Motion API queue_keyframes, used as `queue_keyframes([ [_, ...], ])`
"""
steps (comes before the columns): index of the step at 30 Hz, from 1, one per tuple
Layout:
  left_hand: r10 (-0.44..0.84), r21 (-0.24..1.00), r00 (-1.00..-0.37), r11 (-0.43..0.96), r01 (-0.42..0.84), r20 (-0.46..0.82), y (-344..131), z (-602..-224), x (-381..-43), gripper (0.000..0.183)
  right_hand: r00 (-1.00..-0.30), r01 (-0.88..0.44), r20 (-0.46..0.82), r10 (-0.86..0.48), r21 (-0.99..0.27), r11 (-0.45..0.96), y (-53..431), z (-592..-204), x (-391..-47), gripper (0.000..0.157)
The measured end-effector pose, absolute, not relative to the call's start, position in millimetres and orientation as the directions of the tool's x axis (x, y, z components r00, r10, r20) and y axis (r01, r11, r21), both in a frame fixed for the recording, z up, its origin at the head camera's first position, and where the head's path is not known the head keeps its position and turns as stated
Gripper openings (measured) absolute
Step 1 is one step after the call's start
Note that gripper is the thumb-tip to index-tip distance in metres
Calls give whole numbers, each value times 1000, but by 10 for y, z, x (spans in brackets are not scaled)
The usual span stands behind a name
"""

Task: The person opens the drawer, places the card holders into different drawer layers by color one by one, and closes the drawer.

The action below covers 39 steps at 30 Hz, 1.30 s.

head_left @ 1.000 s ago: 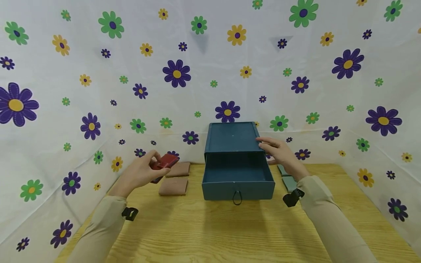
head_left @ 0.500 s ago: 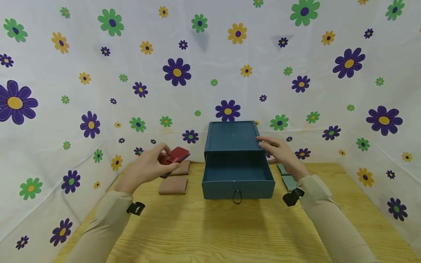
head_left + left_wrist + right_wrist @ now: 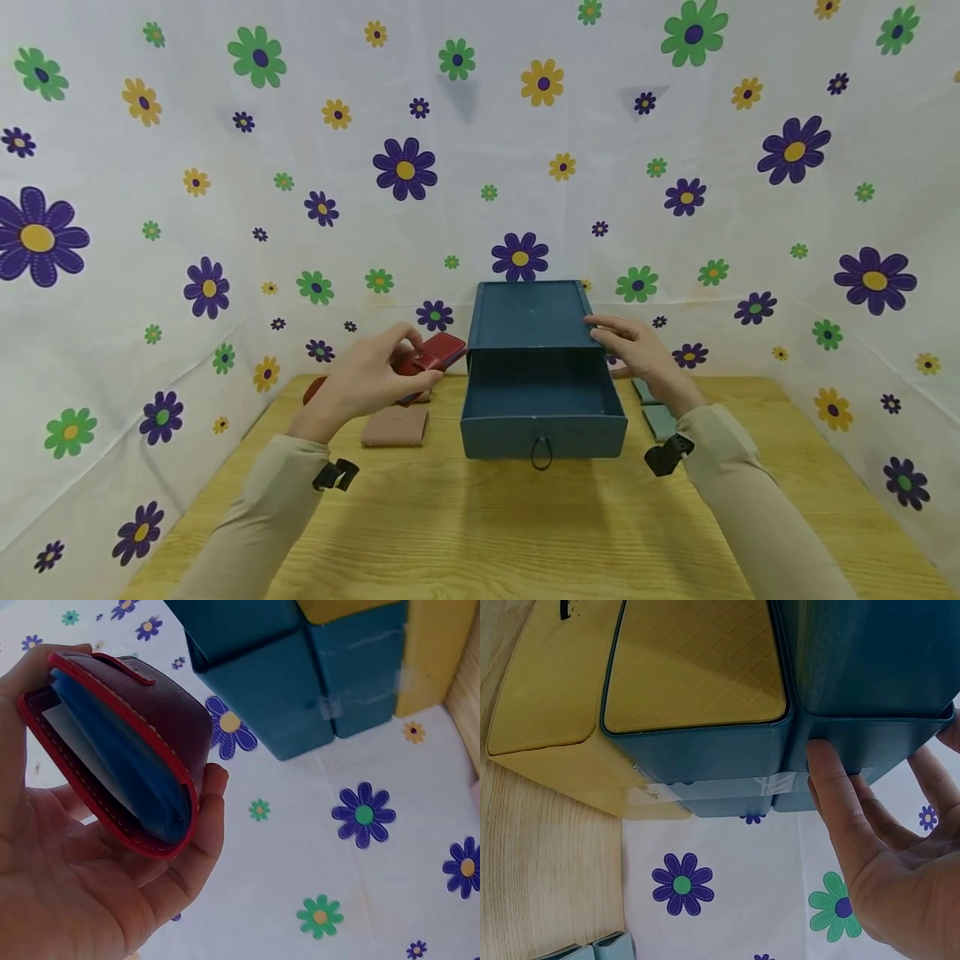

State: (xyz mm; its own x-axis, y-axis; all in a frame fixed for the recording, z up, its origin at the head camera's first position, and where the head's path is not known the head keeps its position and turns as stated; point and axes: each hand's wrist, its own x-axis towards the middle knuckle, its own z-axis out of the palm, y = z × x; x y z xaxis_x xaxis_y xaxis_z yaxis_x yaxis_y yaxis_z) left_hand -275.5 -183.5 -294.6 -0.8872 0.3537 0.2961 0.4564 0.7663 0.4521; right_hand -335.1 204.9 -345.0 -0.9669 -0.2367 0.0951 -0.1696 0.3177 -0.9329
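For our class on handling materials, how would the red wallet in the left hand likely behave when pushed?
The red wallet will probably flex: its stitched cover bows around blue inserts. It seems unlikely to roll, given its flattish shape. Its shiny surface might slip a little.

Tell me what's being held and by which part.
The left hand grips a red wallet by its left end, as the head view shows it. The right hand only touches the blue drawer unit.
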Motion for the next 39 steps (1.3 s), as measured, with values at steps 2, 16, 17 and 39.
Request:
queue_keyframes([
  [2,358,447,-884,766,462,300,-1793,-2936,-2744,43,-967,-167,92,-238,-933,318,2047,-3452,-3349,54],
  [16,458,515,-824,643,567,334,-1458,-2889,-2706,45,-967,-168,92,-238,-933,320,2037,-3475,-3365,54],
  [17,467,519,-818,633,575,336,-1434,-2896,-2715,46,-967,-169,94,-238,-933,319,2038,-3475,-3365,54],
  [39,668,445,-701,564,696,251,-1002,-3009,-2942,50,-966,-173,97,-239,-931,322,2044,-3460,-3369,55],
])
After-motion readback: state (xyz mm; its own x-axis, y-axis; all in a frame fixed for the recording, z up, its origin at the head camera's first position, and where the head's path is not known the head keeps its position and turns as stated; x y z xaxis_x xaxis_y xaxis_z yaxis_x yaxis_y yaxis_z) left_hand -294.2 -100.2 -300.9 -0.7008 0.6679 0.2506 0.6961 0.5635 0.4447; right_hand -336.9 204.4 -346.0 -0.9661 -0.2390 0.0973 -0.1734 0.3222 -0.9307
